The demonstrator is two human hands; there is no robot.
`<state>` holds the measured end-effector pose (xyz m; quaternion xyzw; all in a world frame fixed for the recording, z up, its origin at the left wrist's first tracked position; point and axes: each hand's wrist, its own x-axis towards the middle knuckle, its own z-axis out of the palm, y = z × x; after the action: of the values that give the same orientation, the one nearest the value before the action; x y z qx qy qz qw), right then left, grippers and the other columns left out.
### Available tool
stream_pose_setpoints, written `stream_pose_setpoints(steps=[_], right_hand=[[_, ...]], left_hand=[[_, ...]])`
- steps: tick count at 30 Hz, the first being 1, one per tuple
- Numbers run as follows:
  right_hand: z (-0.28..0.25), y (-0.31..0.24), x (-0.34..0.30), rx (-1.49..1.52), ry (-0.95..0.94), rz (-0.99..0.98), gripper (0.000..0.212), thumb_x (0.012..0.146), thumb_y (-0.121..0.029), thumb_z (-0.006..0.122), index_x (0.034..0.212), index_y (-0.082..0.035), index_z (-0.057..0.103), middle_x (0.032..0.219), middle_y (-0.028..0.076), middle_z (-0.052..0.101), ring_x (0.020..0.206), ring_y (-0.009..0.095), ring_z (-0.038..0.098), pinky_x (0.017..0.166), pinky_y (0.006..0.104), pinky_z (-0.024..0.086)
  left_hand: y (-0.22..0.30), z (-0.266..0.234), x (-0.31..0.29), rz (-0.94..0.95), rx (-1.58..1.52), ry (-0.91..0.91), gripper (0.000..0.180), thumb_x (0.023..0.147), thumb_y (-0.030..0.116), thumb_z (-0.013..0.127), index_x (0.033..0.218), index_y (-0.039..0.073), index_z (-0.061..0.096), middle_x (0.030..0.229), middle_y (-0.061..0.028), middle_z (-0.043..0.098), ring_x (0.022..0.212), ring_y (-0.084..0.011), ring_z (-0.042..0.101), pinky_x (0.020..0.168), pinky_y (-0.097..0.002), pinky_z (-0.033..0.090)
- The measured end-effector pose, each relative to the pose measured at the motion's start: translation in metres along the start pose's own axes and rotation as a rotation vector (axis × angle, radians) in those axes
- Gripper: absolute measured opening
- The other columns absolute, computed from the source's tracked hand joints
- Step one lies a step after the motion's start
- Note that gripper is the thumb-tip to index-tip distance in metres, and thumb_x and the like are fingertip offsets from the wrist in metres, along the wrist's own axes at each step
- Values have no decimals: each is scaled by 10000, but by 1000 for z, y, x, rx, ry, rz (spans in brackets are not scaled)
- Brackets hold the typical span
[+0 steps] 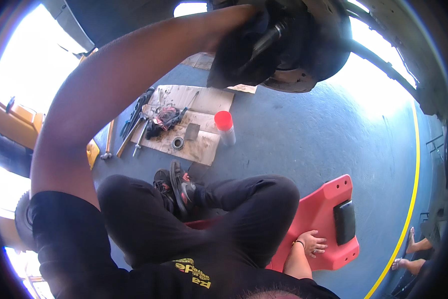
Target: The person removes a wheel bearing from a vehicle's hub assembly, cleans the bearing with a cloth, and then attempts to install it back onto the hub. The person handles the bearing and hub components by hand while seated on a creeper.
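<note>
My left arm reaches up and across to the underside of a vehicle. There my left hand [250,19] is wrapped in a dark bundle that looks like a black cloth [236,62]; its fingers are hidden. Beside it, a shiny metal shaft [270,39] sticks out in front of a dark round wheel hub assembly [309,55]. Low on the right, my right hand [312,244] rests palm down with fingers apart on a red creeper board [319,209], holding nothing. I sit on this board with my legs crossed.
On stained cardboard [211,102] ahead lie a bearing ring [178,143], a crumpled rag [166,117] and several hand tools [140,137]. A red-capped can [224,124] stands at its right edge. What look like another person's bare feet [406,263] show far right, near a yellow floor line [417,149].
</note>
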<state>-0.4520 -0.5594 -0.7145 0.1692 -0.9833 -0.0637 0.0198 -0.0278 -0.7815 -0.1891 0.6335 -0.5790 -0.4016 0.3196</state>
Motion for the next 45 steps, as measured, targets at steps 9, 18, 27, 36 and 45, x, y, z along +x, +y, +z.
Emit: stream_pose_setpoints(steps=[9,18,27,36,45], right_hand=[[-5,-2,-1,-32,-46,17,712,1009,-543,409,1591,-143,317,1678,132,230,1555,338,186,1161,664,233],[-9,-5,-5,-32,-54,34,712,1005,-546,404,1589,-147,324,1680,118,232,1557,318,191,1166,650,243],[1,-4,0,-87,4,35,704,1004,-546,414,1580,-148,342,1667,112,262,1547,310,221,1140,641,282],[0,-7,-1,-90,3,42,697,1009,-539,415,1577,-141,345,1658,120,276,1547,319,220,1147,655,275],[-3,-5,-3,-29,-16,59,717,1000,-587,378,1584,-172,353,1673,89,262,1552,294,203,1171,629,241]], left_hand=[[7,5,15,-67,298,62,362,978,197,552,1274,5,632,1200,-169,701,1076,-252,689,933,-404,550],[0,12,0,-114,18,32,398,960,245,585,1257,-14,642,1147,-184,718,986,-242,719,865,-384,578],[-35,-1,4,-178,-291,-16,425,944,283,615,1235,-25,649,1094,-192,731,907,-235,741,805,-370,599],[-105,52,39,284,-1639,-405,394,939,292,633,1195,-7,646,1035,-172,727,864,-238,733,775,-376,593],[-95,98,25,431,-1773,-331,365,934,300,652,1156,11,643,977,-153,723,821,-242,725,746,-381,588]])
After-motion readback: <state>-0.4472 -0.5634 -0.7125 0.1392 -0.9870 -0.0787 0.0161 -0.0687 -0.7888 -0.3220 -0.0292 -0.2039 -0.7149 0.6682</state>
